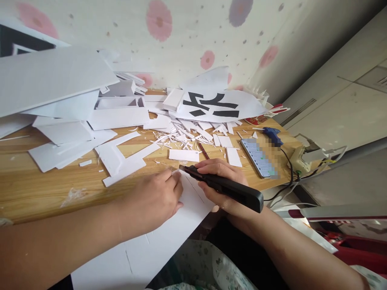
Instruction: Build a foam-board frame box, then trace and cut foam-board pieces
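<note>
My right hand [225,177] is wrapped round a black utility knife [232,189]. Its blade tip points left, at the far corner of a white board [163,245]. This board slopes down over the table's near edge toward my lap, with a few thin dark lines on it. Bent fingers of my left hand [157,193] grip the board's far end, close beside the blade; what lies under the fingertips is hidden.
White offcuts and slivers [181,135] litter the wooden table [90,197]. Behind them lies a sheet with black strokes [217,104]. At right are a phone [256,159], a blue glue gun [273,135] and a power strip [302,159] with cables. Large white panels [54,76] stack at left.
</note>
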`<state>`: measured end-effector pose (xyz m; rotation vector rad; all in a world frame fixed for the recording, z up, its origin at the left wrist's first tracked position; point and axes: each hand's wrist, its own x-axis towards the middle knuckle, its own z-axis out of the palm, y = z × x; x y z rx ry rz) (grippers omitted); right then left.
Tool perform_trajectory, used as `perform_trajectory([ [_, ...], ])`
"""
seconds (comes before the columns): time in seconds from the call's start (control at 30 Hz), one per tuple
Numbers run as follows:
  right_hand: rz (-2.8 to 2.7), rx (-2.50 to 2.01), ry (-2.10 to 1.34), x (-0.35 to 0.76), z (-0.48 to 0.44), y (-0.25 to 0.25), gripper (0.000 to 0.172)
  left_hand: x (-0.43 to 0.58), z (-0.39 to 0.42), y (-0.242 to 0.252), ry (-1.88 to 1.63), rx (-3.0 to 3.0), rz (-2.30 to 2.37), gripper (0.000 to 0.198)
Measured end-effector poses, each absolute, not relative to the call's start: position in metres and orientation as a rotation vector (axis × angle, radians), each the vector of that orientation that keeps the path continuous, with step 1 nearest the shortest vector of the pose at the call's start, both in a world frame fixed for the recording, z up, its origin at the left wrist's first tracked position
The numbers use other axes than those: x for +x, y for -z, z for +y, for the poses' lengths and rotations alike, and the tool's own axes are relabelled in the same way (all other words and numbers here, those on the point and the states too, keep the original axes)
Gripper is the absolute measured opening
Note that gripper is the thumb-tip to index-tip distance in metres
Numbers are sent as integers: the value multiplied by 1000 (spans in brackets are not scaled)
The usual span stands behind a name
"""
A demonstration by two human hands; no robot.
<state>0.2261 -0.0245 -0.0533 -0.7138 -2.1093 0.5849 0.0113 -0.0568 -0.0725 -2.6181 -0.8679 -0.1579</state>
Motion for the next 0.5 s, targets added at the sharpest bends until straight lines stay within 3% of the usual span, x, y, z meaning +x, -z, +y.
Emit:
perform_trajectory([
  [0.2,-2140,-701,-555,228,-25,55,23,13,-57,71,72,-2616,-888,40],
  [0.37,-2165,-750,-559,229,-30,54,23,14,-60,69,-61,-2643,-929,76],
  [0.5,-2192,-770,-509,230,-32,51,23,17,-60,66,-132,-2715,-1028,81],
])
